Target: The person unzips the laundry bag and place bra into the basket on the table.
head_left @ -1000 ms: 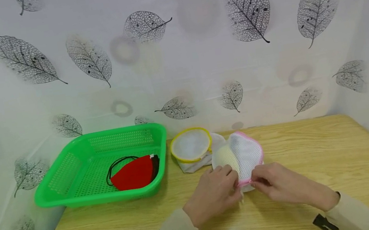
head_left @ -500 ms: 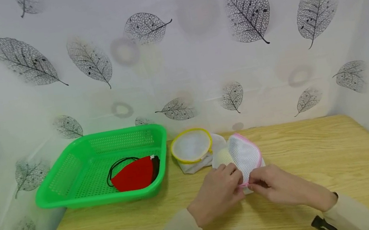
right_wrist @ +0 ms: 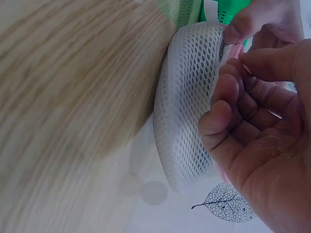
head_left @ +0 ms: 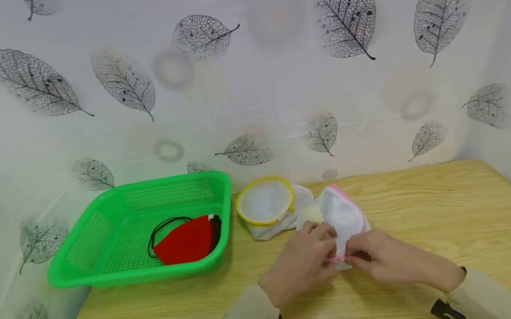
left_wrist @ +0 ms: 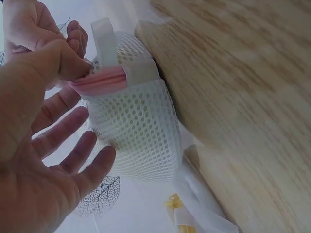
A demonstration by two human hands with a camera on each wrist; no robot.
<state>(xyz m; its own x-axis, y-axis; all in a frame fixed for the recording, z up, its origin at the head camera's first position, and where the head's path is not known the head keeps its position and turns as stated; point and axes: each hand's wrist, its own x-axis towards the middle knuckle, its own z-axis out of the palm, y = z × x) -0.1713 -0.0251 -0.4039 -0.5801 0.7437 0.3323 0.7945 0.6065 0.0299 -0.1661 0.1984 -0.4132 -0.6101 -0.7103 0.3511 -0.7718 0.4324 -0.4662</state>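
A white mesh laundry bag [head_left: 345, 220] with a pink zipper stands on the table between my hands, and something pale yellow [head_left: 313, 214] shows through its left side. My left hand [head_left: 301, 258] pinches the bag's near edge between thumb and forefinger, at the end of the pink zipper [left_wrist: 104, 80]; its other fingers are spread along the mesh in the left wrist view. Close beside it, my right hand [head_left: 385, 257] pinches the pink zipper edge with thumb and fingertips. Whether it holds the zipper pull is hidden by the fingers.
At the left stands a green plastic basket [head_left: 124, 278], holding a red cloth item [head_left: 185, 241] with a black cord. Behind the mesh bag lies a white bag with a yellow-rimmed round end [head_left: 264, 201]. A leaf-patterned curtain [head_left: 256, 98] rises behind the wooden table [head_left: 444, 207].
Both hands stay at the bag's near edge. My left hand has shifted slightly right, my right hand slightly left and nearer, so they are closer together. The bag has tilted a little.
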